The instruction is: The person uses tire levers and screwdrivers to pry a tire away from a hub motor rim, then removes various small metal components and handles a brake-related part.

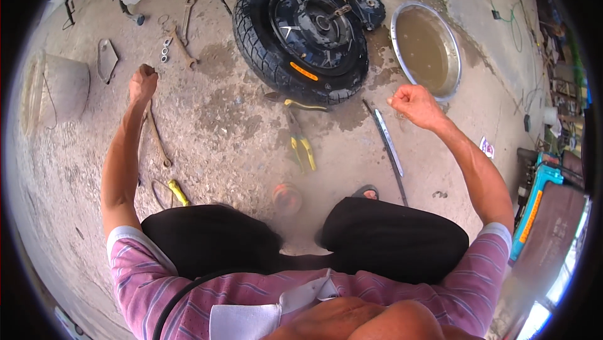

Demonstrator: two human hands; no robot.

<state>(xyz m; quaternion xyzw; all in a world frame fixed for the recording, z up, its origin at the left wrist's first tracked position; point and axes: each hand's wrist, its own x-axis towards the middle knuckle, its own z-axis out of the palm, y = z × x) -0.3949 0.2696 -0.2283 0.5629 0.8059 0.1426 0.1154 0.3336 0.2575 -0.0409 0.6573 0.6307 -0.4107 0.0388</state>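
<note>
My left hand is closed like a fist above the floor on the left, with nothing seen in it. Just below it lies a long wrench. My right hand is curled into a fist beside the near rim of a metal basin of murky water, and no object shows in it. Between and beyond my hands, a black wheel with its tyre lies tilted on the floor. Yellow-handled pliers rest in front of it. Two long bars, one a shiny tyre lever, lie below my right hand.
A whitish bucket stands at the left. Near it are wrenches, a small linked part and a metal loop. A yellow-handled tool lies by my left knee. A teal-framed object stands at right.
</note>
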